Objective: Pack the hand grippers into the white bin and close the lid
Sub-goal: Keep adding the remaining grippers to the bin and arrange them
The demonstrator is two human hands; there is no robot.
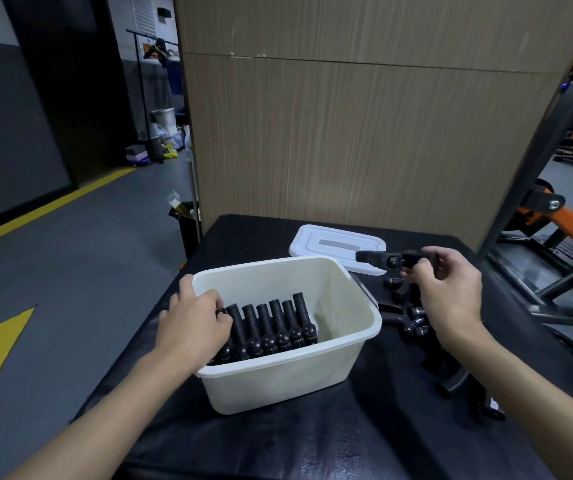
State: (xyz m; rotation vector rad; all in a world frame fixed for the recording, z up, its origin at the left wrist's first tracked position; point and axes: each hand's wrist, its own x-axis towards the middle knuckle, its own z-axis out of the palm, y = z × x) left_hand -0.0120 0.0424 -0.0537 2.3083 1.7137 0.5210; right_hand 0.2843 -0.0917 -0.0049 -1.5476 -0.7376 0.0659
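A white bin (278, 375) sits open on a black worktop (312, 445). A row of black grippers (271, 327) lies inside it. The left hand (195, 320) reaches in at 9 o'clock, fingers curled on the end one; I cannot tell whether its grip holds it. The right hand (451, 289), at 2 o'clock, pinches one gripper (392, 260) in its grip near the lid (333, 244), which lies flat at 1 o'clock. More loose grippers (413, 317) lie at 3 o'clock.

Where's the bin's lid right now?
In the head view, the lid lies on the black table behind the white bin, beside the right hand.
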